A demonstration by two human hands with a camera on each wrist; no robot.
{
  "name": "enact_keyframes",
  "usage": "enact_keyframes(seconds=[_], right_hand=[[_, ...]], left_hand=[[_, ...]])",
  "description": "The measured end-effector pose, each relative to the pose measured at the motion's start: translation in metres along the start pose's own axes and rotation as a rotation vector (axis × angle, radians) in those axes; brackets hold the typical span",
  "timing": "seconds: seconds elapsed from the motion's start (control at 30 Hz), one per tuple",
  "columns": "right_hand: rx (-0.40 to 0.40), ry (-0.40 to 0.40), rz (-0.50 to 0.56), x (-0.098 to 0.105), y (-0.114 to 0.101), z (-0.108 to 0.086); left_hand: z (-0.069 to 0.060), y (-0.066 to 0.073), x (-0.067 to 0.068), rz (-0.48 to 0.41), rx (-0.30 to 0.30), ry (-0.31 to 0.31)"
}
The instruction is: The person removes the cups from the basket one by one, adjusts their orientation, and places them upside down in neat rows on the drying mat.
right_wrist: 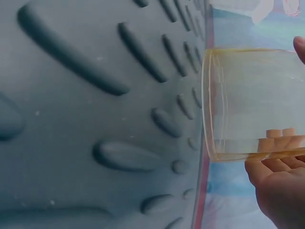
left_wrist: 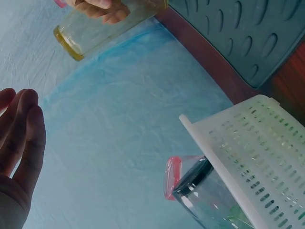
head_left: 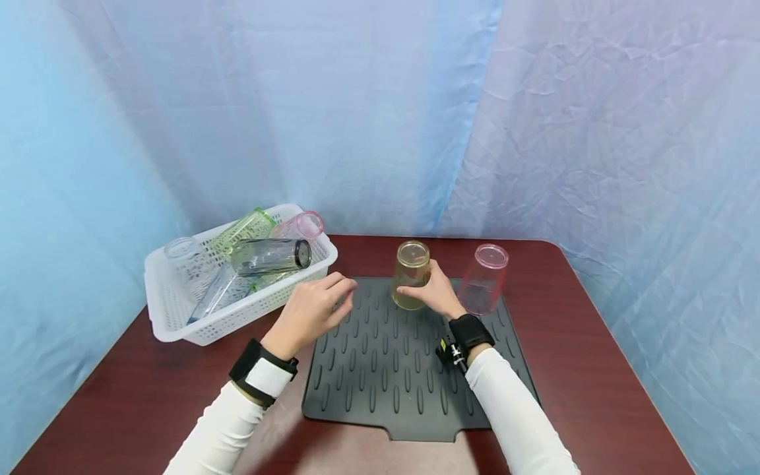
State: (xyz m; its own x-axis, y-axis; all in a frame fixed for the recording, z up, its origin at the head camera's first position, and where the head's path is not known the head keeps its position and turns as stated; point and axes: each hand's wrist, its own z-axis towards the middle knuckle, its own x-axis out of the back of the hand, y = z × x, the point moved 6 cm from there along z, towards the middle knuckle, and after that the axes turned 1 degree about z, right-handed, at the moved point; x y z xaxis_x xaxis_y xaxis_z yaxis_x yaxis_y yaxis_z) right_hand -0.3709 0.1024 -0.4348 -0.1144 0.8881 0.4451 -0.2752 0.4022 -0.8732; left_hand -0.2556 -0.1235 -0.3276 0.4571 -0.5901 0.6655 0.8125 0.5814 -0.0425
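My right hand holds a yellow-tinted drinking glass, which stands upside down at the back of a black ridged drying mat. In the right wrist view the thumb is at one side of the glass and the fingers show at the other. Just right of that hand, a pink drinking glass stands upside down on the mat. My left hand hovers over the mat's left edge, near the basket, its fingers loosely bent. Nothing is between those fingers in the left wrist view.
A white perforated basket stands at the left. Several tinted glasses lie in it, among them a green glass, a grey glass and a pink glass. The dark red table ends at a blue curtain.
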Motion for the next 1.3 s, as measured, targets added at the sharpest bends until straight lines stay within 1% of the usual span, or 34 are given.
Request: enact_keyframes(seconds=[0.27,0.63,0.77,0.9,1.07,1.17,1.3], right_hand=[[-0.045,0.022,0.054,-0.003,0.014,0.004],[-0.114,0.059,0.049,-0.003,0.017,0.004],[-0.129,0.061,0.046,-0.006,0.018,0.005],[-0.125,0.068,0.059,-0.006,0.018,0.004],[-0.102,0.107,0.020,-0.003,0.014,0.002],[-0.102,0.147,-0.036,-0.001,0.010,0.000],[-0.115,0.185,-0.083,0.000,0.001,-0.003]], left_hand=[[-0.007,-0.003,0.003,0.012,0.012,-0.007],[-0.012,-0.006,0.003,0.009,0.026,-0.017],[-0.015,-0.009,0.002,0.008,0.044,-0.027],[-0.020,-0.015,0.000,0.009,0.072,-0.041],[-0.028,-0.027,-0.001,0.032,0.106,-0.046],[-0.032,-0.042,-0.001,0.059,0.139,-0.052],[-0.036,-0.066,0.001,0.103,0.180,-0.074]])
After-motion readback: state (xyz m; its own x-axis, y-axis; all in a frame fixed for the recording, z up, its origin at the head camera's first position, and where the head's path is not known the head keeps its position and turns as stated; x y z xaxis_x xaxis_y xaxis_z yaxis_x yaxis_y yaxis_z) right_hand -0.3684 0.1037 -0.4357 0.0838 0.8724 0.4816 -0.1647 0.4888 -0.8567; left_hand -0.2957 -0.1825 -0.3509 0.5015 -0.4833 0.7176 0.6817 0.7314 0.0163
